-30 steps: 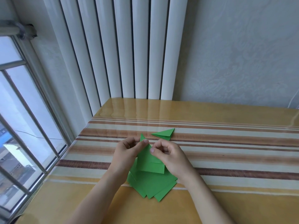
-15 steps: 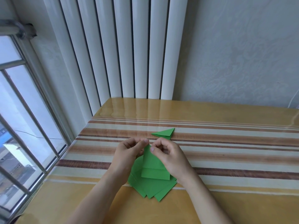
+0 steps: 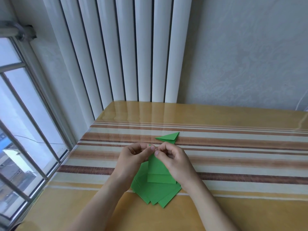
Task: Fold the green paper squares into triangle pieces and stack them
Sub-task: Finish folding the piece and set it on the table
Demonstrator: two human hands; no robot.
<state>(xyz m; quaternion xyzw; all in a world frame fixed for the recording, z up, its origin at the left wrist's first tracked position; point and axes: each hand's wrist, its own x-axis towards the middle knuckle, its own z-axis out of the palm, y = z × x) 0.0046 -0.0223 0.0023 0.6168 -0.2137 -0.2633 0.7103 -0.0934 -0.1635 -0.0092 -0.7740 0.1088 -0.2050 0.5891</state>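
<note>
The left hand (image 3: 133, 157) and right hand (image 3: 173, 160), fingers curled, pinch the top of a half-folded green paper (image 3: 157, 170) above the fanned green squares (image 3: 156, 192); beyond them lies a finished triangle piece (image 3: 168, 137).

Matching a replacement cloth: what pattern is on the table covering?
Brown and cream stripes across a yellow table covering, in the head view.

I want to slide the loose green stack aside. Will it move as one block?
Probably not. The stack of green squares is already fanned, corners splayed, so the sheets likely shear apart. The table looks glossy, so they may skid easily. Being thin paper, they would flop if lifted.
</note>
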